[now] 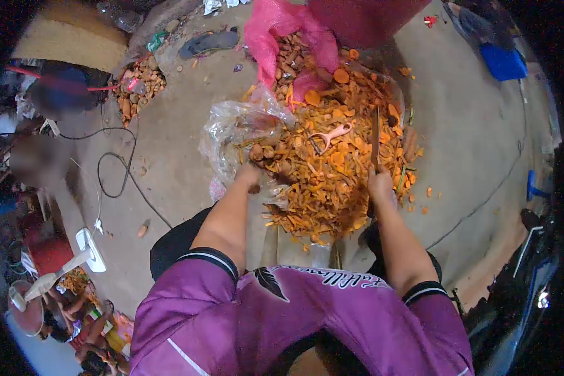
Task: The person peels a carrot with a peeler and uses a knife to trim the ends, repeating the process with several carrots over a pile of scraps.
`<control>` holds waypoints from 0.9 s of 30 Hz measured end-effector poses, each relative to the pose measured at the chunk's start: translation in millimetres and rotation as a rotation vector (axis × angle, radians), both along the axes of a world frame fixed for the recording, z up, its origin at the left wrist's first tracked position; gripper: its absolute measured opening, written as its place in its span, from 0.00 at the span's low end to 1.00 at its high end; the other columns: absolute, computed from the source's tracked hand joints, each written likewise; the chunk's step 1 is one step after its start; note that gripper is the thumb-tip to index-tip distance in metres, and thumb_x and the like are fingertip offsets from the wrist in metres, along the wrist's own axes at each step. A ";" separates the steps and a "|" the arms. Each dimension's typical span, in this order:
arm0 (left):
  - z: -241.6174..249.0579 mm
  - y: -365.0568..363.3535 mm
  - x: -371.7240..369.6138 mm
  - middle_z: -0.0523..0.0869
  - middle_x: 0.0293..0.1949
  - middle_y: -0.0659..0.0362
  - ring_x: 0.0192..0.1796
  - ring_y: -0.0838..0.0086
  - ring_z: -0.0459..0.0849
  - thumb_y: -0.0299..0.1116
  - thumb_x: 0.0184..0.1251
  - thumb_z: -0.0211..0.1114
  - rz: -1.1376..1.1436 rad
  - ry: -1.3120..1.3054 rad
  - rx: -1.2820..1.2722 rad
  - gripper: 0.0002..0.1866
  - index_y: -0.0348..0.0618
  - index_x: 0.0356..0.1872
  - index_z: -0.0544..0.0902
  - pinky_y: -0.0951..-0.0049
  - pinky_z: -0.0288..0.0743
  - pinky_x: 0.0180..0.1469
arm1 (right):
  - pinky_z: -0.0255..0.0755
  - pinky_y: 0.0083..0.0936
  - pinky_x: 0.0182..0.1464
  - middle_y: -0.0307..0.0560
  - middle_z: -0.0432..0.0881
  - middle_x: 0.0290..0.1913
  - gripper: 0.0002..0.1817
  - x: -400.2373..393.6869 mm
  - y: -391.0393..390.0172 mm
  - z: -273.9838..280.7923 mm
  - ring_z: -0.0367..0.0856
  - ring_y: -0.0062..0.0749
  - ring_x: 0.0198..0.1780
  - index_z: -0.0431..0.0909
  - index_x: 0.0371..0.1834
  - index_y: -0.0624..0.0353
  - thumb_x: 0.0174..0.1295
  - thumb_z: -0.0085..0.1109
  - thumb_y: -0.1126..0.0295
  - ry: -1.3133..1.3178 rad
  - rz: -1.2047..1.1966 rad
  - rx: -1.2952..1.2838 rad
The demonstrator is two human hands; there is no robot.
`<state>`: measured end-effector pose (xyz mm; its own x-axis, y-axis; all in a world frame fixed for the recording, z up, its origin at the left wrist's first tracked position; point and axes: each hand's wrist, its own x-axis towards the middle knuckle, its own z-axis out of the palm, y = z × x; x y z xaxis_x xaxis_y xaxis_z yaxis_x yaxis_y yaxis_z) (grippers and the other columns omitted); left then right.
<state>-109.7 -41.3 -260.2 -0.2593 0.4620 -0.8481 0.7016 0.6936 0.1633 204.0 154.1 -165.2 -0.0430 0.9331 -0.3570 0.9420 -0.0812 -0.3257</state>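
My right hand [380,182] is closed around the handle of a long knife [376,135], its blade pointing away from me over the right side of a heap of carrot peelings and slices [332,182]. At the heap's left edge, my left hand [250,174] is curled downward beside several brown carrot ends [262,152]. A small dark piece shows under its fingers, too indistinct to name. On top of the heap lies a pink peeler [332,136]. Clear plastic [222,135] sits crumpled left of the heap, and unpeeled carrots [409,144] lie along its right side.
Behind the heap is a pink mesh sack [263,41] with carrots. Another pile of roots [143,88] lies at the far left, near a sandal [210,44]. A black cable [131,166] crosses the floor. Other people [91,338] are at the lower left.
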 end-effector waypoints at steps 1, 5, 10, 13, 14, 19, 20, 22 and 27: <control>-9.0 6.2 -10.1 0.74 0.43 0.43 0.44 0.53 0.74 0.42 0.52 0.50 0.116 0.086 0.055 0.19 0.35 0.35 0.76 0.63 0.66 0.47 | 0.68 0.36 0.38 0.58 0.75 0.31 0.16 -13.9 0.3 8.0 0.74 0.48 0.35 0.74 0.36 0.62 0.48 0.53 0.62 -0.044 0.031 -0.008; -1.0 26.2 -15.3 0.74 0.42 0.43 0.45 0.54 0.74 0.36 0.53 0.49 0.521 0.182 0.419 0.15 0.39 0.38 0.75 0.63 0.66 0.48 | 0.66 0.36 0.41 0.55 0.73 0.38 0.14 -36.9 4.3 -24.0 0.71 0.49 0.40 0.73 0.38 0.60 0.48 0.53 0.65 0.112 0.389 0.284; -26.0 36.5 1.2 0.75 0.40 0.42 0.45 0.55 0.73 0.31 0.53 0.49 0.276 0.326 0.478 0.14 0.40 0.41 0.74 0.64 0.67 0.46 | 0.64 0.36 0.45 0.55 0.68 0.44 0.16 -109.3 6.7 -38.6 0.66 0.50 0.46 0.71 0.42 0.56 0.47 0.54 0.66 0.185 0.513 0.174; -29.1 36.1 -4.6 0.76 0.38 0.41 0.44 0.53 0.73 0.31 0.51 0.52 0.336 0.244 0.513 0.14 0.39 0.41 0.73 0.65 0.67 0.45 | 0.63 0.38 0.46 0.56 0.64 0.49 0.19 -120.8 7.5 -43.4 0.62 0.52 0.50 0.69 0.45 0.55 0.48 0.52 0.66 0.101 0.694 0.175; -31.0 34.2 -9.6 0.76 0.38 0.41 0.43 0.52 0.74 0.31 0.51 0.53 0.398 0.164 0.534 0.15 0.39 0.41 0.73 0.65 0.68 0.45 | 0.62 0.40 0.48 0.56 0.60 0.52 0.21 -120.8 9.2 -52.9 0.58 0.53 0.52 0.66 0.48 0.54 0.48 0.52 0.66 -0.028 0.762 0.115; -74.2 0.9 -46.4 0.78 0.34 0.47 0.35 0.57 0.76 0.30 0.48 0.56 1.192 -0.303 0.521 0.16 0.37 0.40 0.73 0.67 0.70 0.40 | 0.65 0.41 0.42 0.52 0.69 0.41 0.11 -111.2 29.8 -63.1 0.67 0.47 0.45 0.74 0.37 0.54 0.53 0.46 0.65 0.028 0.781 0.128; -88.7 -6.9 -49.7 0.78 0.33 0.49 0.34 0.59 0.77 0.29 0.47 0.57 1.414 -0.477 0.488 0.16 0.37 0.40 0.73 0.67 0.70 0.39 | 0.65 0.40 0.41 0.51 0.69 0.39 0.10 -108.0 34.8 -51.8 0.68 0.46 0.44 0.74 0.34 0.55 0.53 0.46 0.65 -0.108 0.837 0.199; -128.1 -19.6 -41.2 0.78 0.34 0.50 0.33 0.60 0.77 0.29 0.46 0.58 1.353 -0.379 0.513 0.17 0.36 0.41 0.73 0.67 0.71 0.39 | 0.65 0.37 0.40 0.48 0.71 0.35 0.10 -100.5 34.6 -43.8 0.68 0.42 0.43 0.73 0.30 0.56 0.53 0.46 0.63 -0.193 0.839 0.279; -165.3 -27.1 -12.5 0.77 0.37 0.52 0.33 0.64 0.76 0.30 0.44 0.59 1.324 -0.234 0.587 0.20 0.34 0.42 0.73 0.67 0.71 0.39 | 0.66 0.38 0.38 0.52 0.74 0.33 0.15 -92.6 26.3 -34.9 0.72 0.44 0.39 0.70 0.37 0.57 0.51 0.52 0.60 -0.030 0.681 0.074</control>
